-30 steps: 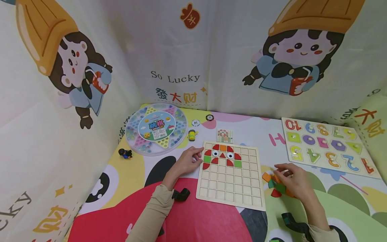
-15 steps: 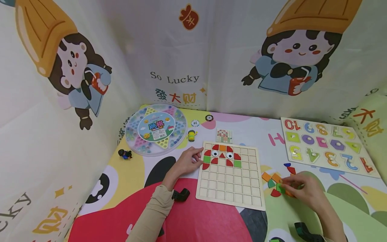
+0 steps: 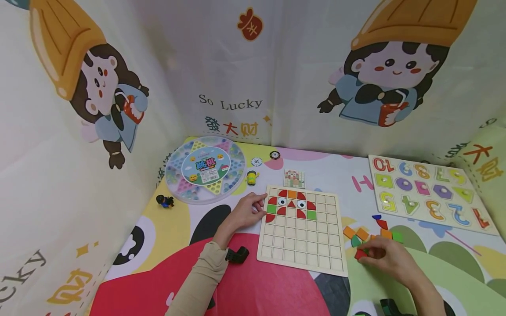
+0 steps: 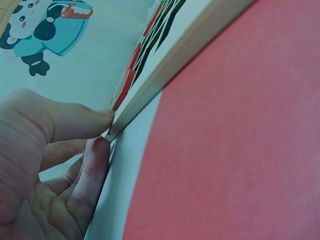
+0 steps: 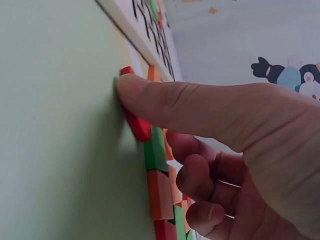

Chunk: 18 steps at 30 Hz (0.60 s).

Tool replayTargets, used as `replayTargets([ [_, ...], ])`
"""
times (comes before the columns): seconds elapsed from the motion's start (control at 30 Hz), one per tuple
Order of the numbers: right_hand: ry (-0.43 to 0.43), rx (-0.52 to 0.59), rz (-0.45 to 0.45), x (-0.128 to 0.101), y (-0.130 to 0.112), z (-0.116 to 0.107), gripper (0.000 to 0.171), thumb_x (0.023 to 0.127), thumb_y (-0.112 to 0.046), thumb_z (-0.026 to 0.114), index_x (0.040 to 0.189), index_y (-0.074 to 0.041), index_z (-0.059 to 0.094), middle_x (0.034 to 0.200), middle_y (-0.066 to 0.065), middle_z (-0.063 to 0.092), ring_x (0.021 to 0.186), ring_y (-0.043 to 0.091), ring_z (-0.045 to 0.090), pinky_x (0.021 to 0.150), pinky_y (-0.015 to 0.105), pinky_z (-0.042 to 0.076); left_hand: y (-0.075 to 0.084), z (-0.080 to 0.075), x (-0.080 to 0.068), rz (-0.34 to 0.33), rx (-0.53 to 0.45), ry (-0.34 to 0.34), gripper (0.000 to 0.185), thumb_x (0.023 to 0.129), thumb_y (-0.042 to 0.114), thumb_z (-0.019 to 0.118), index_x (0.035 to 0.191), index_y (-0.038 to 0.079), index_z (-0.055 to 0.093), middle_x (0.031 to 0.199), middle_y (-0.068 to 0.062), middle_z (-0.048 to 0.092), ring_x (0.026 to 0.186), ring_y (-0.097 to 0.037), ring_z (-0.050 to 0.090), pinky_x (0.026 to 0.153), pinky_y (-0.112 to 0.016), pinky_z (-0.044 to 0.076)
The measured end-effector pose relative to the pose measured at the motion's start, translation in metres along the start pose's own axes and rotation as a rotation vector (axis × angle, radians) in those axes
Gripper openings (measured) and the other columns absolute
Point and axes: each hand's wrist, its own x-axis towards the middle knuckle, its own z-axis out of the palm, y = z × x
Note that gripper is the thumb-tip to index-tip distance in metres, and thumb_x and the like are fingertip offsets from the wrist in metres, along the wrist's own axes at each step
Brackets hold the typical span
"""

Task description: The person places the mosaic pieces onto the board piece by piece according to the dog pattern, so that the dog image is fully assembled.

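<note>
A wooden grid board (image 3: 302,245) lies on the printed mat, with red, green and orange pieces (image 3: 291,202) forming a face in its top rows. My left hand (image 3: 254,206) rests at the board's left edge. In the left wrist view the thumb (image 4: 95,120) and a fingertip touch the edge of the grid board (image 4: 200,45). To the right of the board, my right hand (image 3: 365,254) pinches a red piece (image 3: 359,253) in a pile of loose pieces (image 3: 353,235). In the right wrist view the thumb (image 5: 165,100) presses on the red piece (image 5: 137,125), with the other fingers curled.
A number puzzle board (image 3: 431,193) lies at the far right. A round Chinese checkers box (image 3: 204,169) sits at the far left, with a small figure (image 3: 164,201), a yellow toy (image 3: 251,177) and a pattern card (image 3: 294,178) nearby. Printed fabric walls enclose the mat.
My right hand slid toward me over the pile and took hold of the red piece. Green and orange pieces behind it are uncovered. The left hand has stayed at the board's edge.
</note>
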Motion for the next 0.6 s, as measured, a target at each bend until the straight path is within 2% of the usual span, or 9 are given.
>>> replayTargets([
  [0.13, -0.014, 0.057, -0.048, 0.001, 0.0, -0.003, 0.025, 0.07, -0.009, 0.088, 0.079, -0.021, 0.068, 0.071, -0.016, 0.055, 0.06, 0.002, 0.045, 0.051, 0.022, 0.038, 0.0, 0.0, 0.0, 0.004, 0.006, 0.001, 0.057, 0.088, 0.006, 0.072, 0.14, -0.002, 0.052, 0.096, -0.003, 0.055, 0.085, -0.013, 0.056, 0.072, -0.02, 0.051],
  [0.23, -0.069, 0.097, -0.066, 0.005, -0.004, -0.008, 0.024, 0.075, -0.008, 0.085, 0.076, -0.021, 0.064, 0.07, -0.015, 0.056, 0.057, 0.002, 0.045, 0.049, 0.022, 0.038, 0.001, 0.0, 0.0, 0.005, 0.001, -0.005, 0.057, 0.088, 0.006, 0.072, 0.141, -0.002, 0.052, 0.096, -0.003, 0.055, 0.084, -0.012, 0.056, 0.072, -0.02, 0.051],
  [0.33, -0.09, 0.126, -0.086, 0.014, -0.013, -0.013, 0.019, 0.078, -0.009, 0.082, 0.078, -0.019, 0.066, 0.07, -0.014, 0.057, 0.057, 0.003, 0.047, 0.049, 0.023, 0.039, 0.0, 0.0, 0.001, 0.011, -0.004, -0.005, 0.057, 0.088, 0.007, 0.072, 0.14, -0.002, 0.052, 0.096, -0.002, 0.055, 0.084, -0.011, 0.056, 0.072, -0.019, 0.051],
  [0.47, -0.041, 0.142, -0.088, 0.033, -0.029, -0.01, 0.012, 0.081, -0.008, 0.08, 0.087, -0.015, 0.072, 0.073, -0.012, 0.059, 0.06, 0.006, 0.049, 0.05, 0.024, 0.041, -0.001, 0.0, 0.001, 0.029, -0.009, 0.006, 0.057, 0.087, 0.006, 0.073, 0.14, -0.002, 0.052, 0.096, -0.003, 0.056, 0.084, -0.011, 0.058, 0.073, -0.02, 0.053],
  [0.6, 0.005, 0.171, -0.049, 0.058, -0.045, 0.006, 0.009, 0.084, -0.011, 0.078, 0.093, -0.012, 0.075, 0.077, -0.007, 0.062, 0.063, 0.01, 0.051, 0.052, 0.024, 0.042, -0.001, 0.0, 0.0, 0.027, -0.012, 0.007, 0.057, 0.087, 0.006, 0.073, 0.14, -0.002, 0.052, 0.096, -0.003, 0.056, 0.083, -0.012, 0.057, 0.073, -0.02, 0.053],
])
